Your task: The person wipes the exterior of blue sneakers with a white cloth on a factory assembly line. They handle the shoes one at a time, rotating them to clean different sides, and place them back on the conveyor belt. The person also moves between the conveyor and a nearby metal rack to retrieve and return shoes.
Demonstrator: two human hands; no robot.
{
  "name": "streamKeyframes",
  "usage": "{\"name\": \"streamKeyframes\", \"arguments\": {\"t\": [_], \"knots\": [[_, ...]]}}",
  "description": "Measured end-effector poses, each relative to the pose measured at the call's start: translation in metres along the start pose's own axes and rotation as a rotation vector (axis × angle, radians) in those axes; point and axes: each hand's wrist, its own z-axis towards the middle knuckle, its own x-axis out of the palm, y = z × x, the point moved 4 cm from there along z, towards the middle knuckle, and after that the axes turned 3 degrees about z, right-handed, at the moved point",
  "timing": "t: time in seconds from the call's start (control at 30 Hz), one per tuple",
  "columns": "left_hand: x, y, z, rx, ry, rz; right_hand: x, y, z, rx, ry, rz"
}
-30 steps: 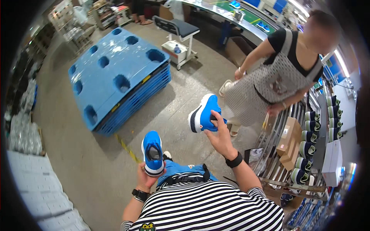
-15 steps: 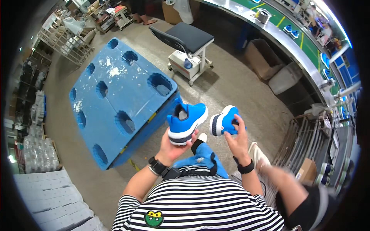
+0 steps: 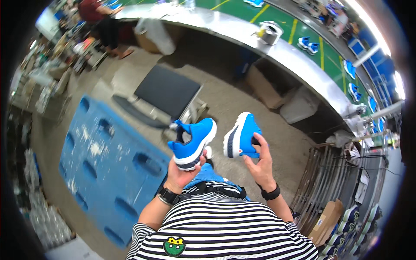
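My left hand (image 3: 181, 175) is closed around the heel of a blue sneaker (image 3: 196, 139) with a white and dark sole. Its collar opening faces up and its toe points away to the right. In my right hand (image 3: 261, 167) is a second blue sneaker (image 3: 243, 136), gripped between thumb and fingers at the collar. This one is turned on its side, with the white sole facing left toward the other shoe. A small gap separates the two sneakers, both held in the air before my striped shirt.
A blue plastic pallet (image 3: 115, 173) with deep recesses lies at left. Beyond the shoes stands a black-seated chair (image 3: 167, 91). A metal-edged bench (image 3: 303, 65) curves around a green conveyor (image 3: 281, 24) carrying blue shoes. At right is a metal rack (image 3: 310, 177); another person (image 3: 102, 21) stands far left.
My view has swung right and up toward the bench. Both sneakers stay in my hands, and the right one now shows more of its sole. A person close by at right has left view.
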Motion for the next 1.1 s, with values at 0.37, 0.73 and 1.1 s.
{"name": "streamKeyframes", "arguments": {"t": [0.37,0.73,1.1], "knots": [[0.113,-0.104,0.257,-0.092,0.032,0.239,-0.068,-0.039,0.219,-0.019,-0.092,-0.059],[0.177,-0.207,0.384,0.376,-0.089,0.225,-0.084,-0.077,0.493,-0.106,0.159,0.016],[0.237,-0.373,0.556,0.306,-0.288,0.522,-0.068,-0.123,0.647,0.006,0.005,0.046]]}}
